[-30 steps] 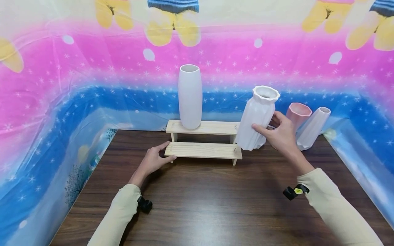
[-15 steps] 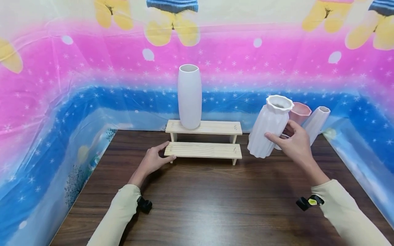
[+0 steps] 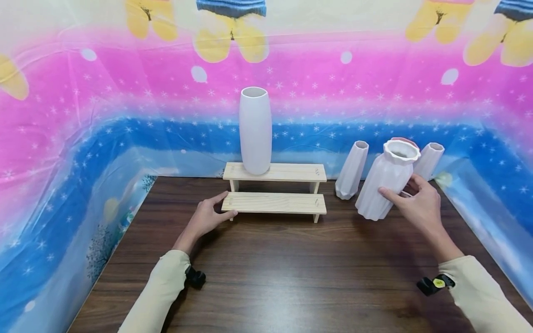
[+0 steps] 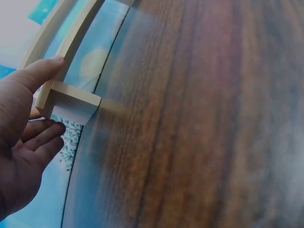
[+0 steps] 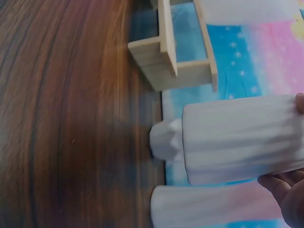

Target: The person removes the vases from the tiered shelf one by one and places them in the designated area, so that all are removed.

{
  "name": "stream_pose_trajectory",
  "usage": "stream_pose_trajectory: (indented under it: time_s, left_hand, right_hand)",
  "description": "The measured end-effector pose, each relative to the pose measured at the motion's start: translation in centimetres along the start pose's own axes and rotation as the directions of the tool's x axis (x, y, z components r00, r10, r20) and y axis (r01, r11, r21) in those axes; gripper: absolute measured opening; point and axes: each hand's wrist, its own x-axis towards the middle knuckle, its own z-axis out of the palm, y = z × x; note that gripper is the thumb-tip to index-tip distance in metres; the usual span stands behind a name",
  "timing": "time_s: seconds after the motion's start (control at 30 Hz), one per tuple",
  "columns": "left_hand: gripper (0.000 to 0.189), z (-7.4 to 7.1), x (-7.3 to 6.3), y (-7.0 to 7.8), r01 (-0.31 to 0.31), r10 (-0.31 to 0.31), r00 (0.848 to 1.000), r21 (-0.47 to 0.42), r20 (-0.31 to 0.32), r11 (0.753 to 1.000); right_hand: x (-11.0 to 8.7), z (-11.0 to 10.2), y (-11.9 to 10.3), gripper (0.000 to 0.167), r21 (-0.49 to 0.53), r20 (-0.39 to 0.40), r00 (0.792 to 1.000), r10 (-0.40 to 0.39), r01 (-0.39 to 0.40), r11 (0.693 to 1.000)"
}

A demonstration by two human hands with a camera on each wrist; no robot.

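Observation:
My right hand [image 3: 420, 203] grips a white fluted vase [image 3: 387, 185] with a ruffled rim, thumb on its near side. In the right wrist view the vase's base [image 5: 199, 142] hangs a little above the tabletop. With thumb and index finger, my left hand [image 3: 206, 217] pinches the left end of the lower step [image 3: 270, 203] of a two-tier wooden stand; the left wrist view shows the thumb [image 4: 45, 71] along its edge. On the upper step [image 3: 295, 172] a tall smooth white vase [image 3: 255, 134] stands upright.
Right of the stand, a narrow faceted white vase [image 3: 351, 171] stands on the brown wooden table [image 3: 266, 273]. Behind the held vase, a pink vase [image 3: 401, 139] shows only its rim, beside another narrow white vase [image 3: 430, 159]. A patterned cloth [image 3: 166, 106] hangs behind the table.
My right hand has carried the ruffled vase right and lower, away from the stand, uncovering the narrow faceted vase and hiding most of the pink one. The left hand stays put.

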Motion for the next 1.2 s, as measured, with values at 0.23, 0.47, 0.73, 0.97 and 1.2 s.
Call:
stream_pose_trajectory:
  time_s: [0.23, 0.47, 0.73, 0.97, 1.2]
  left_hand:
    - [0.082, 0.0, 0.1, 0.0, 0.007, -0.007, 1.000, -0.006, 0.003, 1.000]
    - [0.081, -0.2, 0.0, 0.2, 0.011, -0.011, 1.000, -0.005, 0.005, 1.000]
    - [0.081, -0.2, 0.0, 0.2, 0.013, -0.013, 1.000, -0.006, 0.003, 1.000]
    - [0.080, -0.1, 0.0, 0.2, 0.014, -0.014, 1.000, -0.004, 0.007, 1.000]
    - [0.080, -0.1, -0.1, 0.2, 0.010, -0.010, 1.000, -0.002, 0.001, 1.000]
  right_hand:
    - [0.1, -0.9, 1.9, 0.075, 0.016, -0.039, 0.999, 0.038, -0.037, 0.999]
    - [0.2, -1.7, 3.5, 0.079, 0.047, -0.039, 0.995, 0.091, -0.089, 0.995]
    - [0.4, -2.1, 5.1, 0.088, 0.023, -0.069, 0.986, 0.150, -0.149, 0.989]
    - [0.5, -2.3, 6.6, 0.088, 0.032, -0.084, 0.976, 0.203, -0.201, 0.979]
    - [0.6, -2.3, 7.7, 0.084, 0.048, -0.116, 0.970, 0.212, -0.208, 0.977]
